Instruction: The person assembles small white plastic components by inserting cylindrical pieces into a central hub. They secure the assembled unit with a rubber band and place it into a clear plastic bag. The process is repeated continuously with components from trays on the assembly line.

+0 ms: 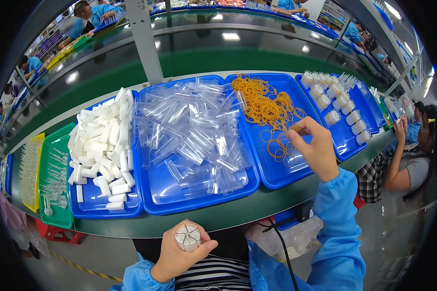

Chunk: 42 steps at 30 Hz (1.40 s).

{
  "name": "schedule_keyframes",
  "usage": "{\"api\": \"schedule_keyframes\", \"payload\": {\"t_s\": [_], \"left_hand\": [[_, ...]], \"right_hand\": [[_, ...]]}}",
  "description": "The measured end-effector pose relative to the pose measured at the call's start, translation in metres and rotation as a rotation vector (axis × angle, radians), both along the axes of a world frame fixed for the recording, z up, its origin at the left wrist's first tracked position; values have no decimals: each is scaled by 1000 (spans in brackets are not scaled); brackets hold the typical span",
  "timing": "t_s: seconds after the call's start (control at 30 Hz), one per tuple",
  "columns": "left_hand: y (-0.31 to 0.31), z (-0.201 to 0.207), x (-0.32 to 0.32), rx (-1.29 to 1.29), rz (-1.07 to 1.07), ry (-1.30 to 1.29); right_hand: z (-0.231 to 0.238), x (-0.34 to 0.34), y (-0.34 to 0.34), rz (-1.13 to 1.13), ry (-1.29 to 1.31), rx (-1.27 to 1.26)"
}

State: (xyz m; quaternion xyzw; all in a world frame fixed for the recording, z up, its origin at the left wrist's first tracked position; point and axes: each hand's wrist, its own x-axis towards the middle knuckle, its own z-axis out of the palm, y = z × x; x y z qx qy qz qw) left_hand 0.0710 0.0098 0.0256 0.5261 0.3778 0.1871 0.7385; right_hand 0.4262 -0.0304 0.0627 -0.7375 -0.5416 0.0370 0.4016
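Observation:
My left hand (182, 250), low in the middle in front of the table edge, is closed around a bundle of white wedge-shaped pieces (187, 234). Their ends face up and form a round, segmented top. Over the tray of orange rubber bands (267, 104), my right hand (315, 148) has thumb and forefinger pinched together. Several loose bands (278, 149) lie right at its fingertips, and whether one is caught between them is too small to make out. The blue tray (296, 180) under these bands stands right of the middle.
Left of the bands, one blue tray holds clear plastic tubes (194, 121) and another white blocks (102, 140). Farther left are a green tray (58, 216) and a yellow tray (30, 206). White assemblies (342, 102) fill a right-hand tray. A black cable (282, 242) hangs near my right arm. A co-worker (408, 169) sits at right.

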Motion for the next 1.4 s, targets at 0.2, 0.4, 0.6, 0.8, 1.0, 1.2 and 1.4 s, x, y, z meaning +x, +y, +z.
{"api": "schedule_keyframes", "payload": {"t_s": [0.2,0.4,0.6,0.8,1.0,1.2,1.4], "left_hand": [[-1,-4,-7,-4,82,-136],[11,5,11,368,198,-410],[5,8,0,225,200,-323],[7,6,-9,67,96,-259],[5,5,-25,-236,-161,-403],[0,6,-31,416,-89,-151],[26,8,-68,-128,129,-307]], "right_hand": [[29,-48,-3,170,540,-9],[28,-123,-13,449,435,-146],[21,-155,-6,669,386,60],[21,-196,-11,489,1261,426],[6,-187,-4,705,175,142],[23,-180,15,975,-266,-170],[13,-172,-11,1123,-325,-290]]}}
